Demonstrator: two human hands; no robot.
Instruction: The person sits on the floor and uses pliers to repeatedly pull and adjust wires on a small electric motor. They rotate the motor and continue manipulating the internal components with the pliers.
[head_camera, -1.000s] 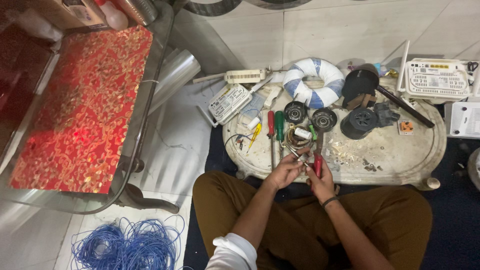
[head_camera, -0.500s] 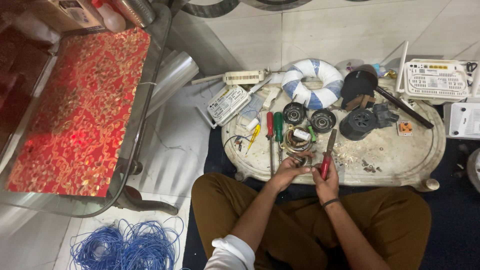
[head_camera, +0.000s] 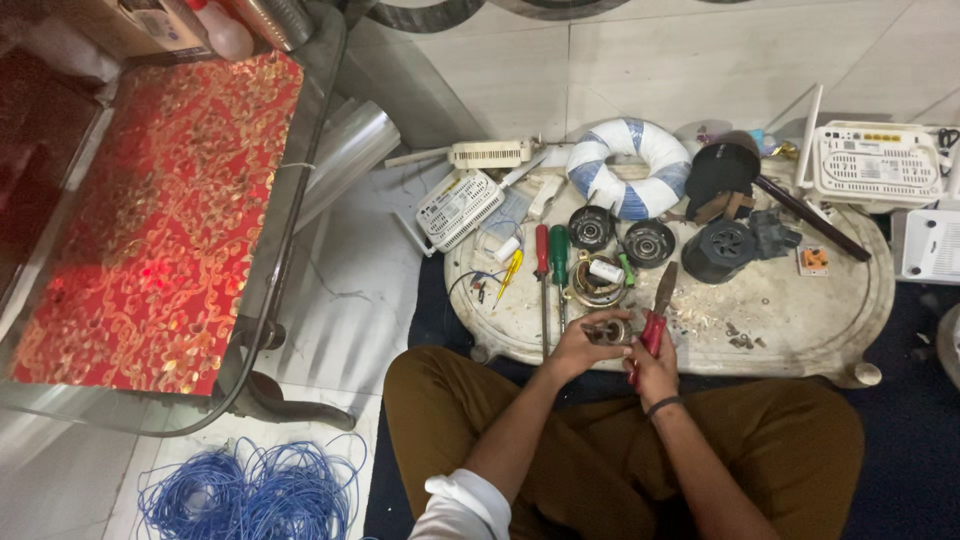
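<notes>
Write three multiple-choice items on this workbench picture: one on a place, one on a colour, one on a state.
1. Where does the coil of blue wire lie?
A. on the floor beside the person's knee
B. on the white table
C. on the red patterned top

2. What colours are the two screwdrivers lying side by side on the white table?
A. blue and black
B. red and green
C. both yellow

3. What is the right hand doing?
A. resting open on the knee
B. holding red-handled pliers
C. gripping the coil of blue wire

Key: 1 A, it sits on the tiles at lower left; 2 B, one handle of each colour; 3 B, fingers wrap the red grips while the left hand holds a small round metal part.
</notes>
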